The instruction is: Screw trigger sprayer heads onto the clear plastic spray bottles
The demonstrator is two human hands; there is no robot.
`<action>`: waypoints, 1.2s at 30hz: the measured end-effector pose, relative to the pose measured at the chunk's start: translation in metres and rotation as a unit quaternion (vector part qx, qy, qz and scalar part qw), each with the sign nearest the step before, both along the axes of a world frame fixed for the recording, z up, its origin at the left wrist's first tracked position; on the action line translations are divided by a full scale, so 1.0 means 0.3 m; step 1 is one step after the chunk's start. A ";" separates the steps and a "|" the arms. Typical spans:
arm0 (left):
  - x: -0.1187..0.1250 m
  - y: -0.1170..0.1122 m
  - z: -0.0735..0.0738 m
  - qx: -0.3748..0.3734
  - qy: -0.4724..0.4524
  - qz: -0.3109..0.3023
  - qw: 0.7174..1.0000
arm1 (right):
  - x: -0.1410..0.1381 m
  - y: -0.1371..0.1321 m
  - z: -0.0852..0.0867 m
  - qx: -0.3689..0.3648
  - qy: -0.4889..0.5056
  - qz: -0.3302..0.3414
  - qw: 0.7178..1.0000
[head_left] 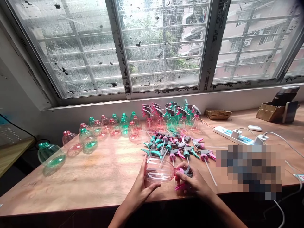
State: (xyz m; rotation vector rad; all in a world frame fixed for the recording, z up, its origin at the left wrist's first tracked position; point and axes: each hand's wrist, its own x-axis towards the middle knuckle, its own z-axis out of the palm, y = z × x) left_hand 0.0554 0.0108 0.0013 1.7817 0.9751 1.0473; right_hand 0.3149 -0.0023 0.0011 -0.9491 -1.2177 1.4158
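Observation:
A clear pink spray bottle (159, 171) lies sideways between my hands above the table's front edge. Its base rests in my left hand (143, 186), whose fingers curve behind it with the thumb below. My right hand (192, 180) grips the pink and grey trigger sprayer (180, 172) at the bottle's neck. Whether the collar is fully seated I cannot tell. Just beyond my hands lies a pile of loose trigger sprayers (168, 147) in green, pink and grey, some with white dip tubes.
Several open pink and green bottles (86, 141) stand at the left and back. Bottles with sprayers fitted (171, 120) are grouped by the window wall. To the right are a power strip (234, 135), a white case (254, 128), a flat cardboard box (218, 114) and a phone (290, 112).

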 end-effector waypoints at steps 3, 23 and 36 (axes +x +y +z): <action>0.001 -0.010 0.023 -0.040 -0.026 -0.011 0.999 | 0.000 -0.002 0.004 0.006 -0.001 0.008 1.000; -0.032 0.033 0.033 -0.077 -0.034 -0.028 0.996 | 0.002 0.008 -0.010 0.020 -0.008 0.002 1.000; -0.036 0.011 0.050 -0.131 -0.085 -0.070 0.985 | -0.003 -0.001 0.014 0.017 0.006 0.004 1.000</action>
